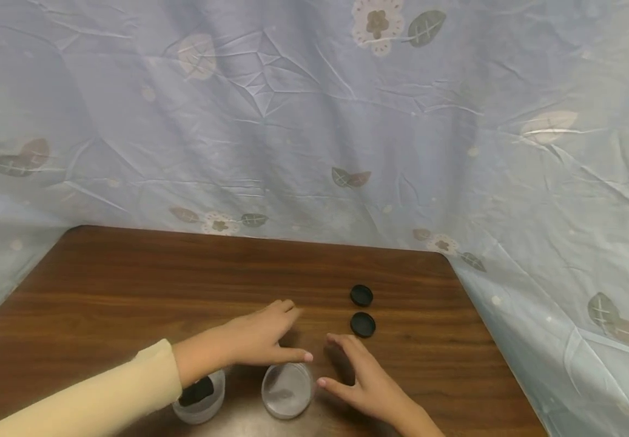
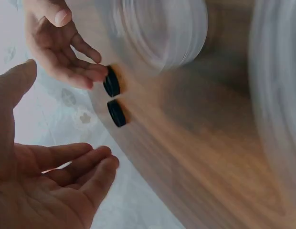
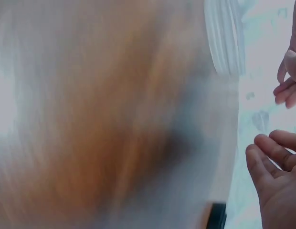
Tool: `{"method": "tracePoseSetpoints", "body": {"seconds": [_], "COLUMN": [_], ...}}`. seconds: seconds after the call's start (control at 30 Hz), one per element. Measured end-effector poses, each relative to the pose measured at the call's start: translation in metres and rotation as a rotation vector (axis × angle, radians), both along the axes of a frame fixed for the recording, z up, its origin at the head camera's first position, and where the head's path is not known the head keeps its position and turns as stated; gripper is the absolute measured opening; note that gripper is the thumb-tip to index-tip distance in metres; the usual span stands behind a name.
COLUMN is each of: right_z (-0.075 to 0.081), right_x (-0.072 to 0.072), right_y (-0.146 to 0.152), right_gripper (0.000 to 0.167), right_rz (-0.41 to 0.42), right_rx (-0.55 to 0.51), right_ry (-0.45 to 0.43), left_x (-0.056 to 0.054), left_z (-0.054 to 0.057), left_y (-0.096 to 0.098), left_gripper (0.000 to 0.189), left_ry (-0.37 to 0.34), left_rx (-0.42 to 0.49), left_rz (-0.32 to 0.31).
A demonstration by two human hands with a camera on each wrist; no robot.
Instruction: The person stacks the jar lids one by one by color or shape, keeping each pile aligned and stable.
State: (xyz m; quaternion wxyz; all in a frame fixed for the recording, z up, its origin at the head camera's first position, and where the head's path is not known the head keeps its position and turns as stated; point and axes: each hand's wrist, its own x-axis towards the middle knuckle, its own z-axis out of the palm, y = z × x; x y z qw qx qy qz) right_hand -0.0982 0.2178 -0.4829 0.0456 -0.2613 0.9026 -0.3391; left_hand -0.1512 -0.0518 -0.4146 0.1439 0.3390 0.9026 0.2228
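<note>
A clear round container stands near the front of the table, between my two hands. My left hand is over its far left side, the thumb stretched across the far rim and the fingers extended. To the right of the container is my right hand, thumb and fingers spread apart, with nothing between them. In the left wrist view the palm of my left hand faces the container and holds nothing. The right wrist view shows my right hand with loosely bent fingers, apart from the container.
A second clear container with a black piece inside stands partly under my left forearm. Two round black lids lie beyond my right hand. Patterned cloth hangs around the wooden table.
</note>
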Motion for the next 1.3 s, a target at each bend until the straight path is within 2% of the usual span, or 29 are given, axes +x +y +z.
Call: {"method": "tracePoseSetpoints", "body": {"seconds": [0.1,0.37,0.47,0.7,0.87,1.0,1.3], "right_z": [0.004,0.006,0.002,-0.012,-0.019,-0.022,-0.023], "right_x": [-0.008,-0.031,-0.039,-0.053,-0.061,-0.065,-0.073], "right_y": [0.011,0.035,0.044,0.064,0.069,0.068,0.067], "right_gripper": [0.072,0.069,0.071,0.079,0.081,0.077,0.074], "right_rz": [-0.029,-0.155,-0.206,-0.318,-0.357,-0.366,-0.393], "right_rx": [-0.008,-0.015,-0.003,0.046,0.031,0.016,0.033], "right_ry": [0.054,0.14,0.12,0.008,-0.038,-0.06,-0.061], "left_x": [-0.013,-0.048,-0.059,-0.079,-0.091,-0.098,-0.104], "left_z": [0.001,-0.011,-0.013,-0.016,-0.018,-0.026,-0.044], "left_y": [0.006,0.032,0.042,0.066,0.082,0.093,0.117], "left_gripper": [0.083,0.065,0.063,0.063,0.066,0.068,0.064], "left_ry": [0.036,0.08,0.085,0.06,0.015,-0.016,-0.02], "left_rx": [0.015,0.025,0.004,0.0,0.027,0.023,0.023], "left_rz": [-0.022,-0.087,-0.101,-0.142,-0.155,-0.154,-0.223]}}
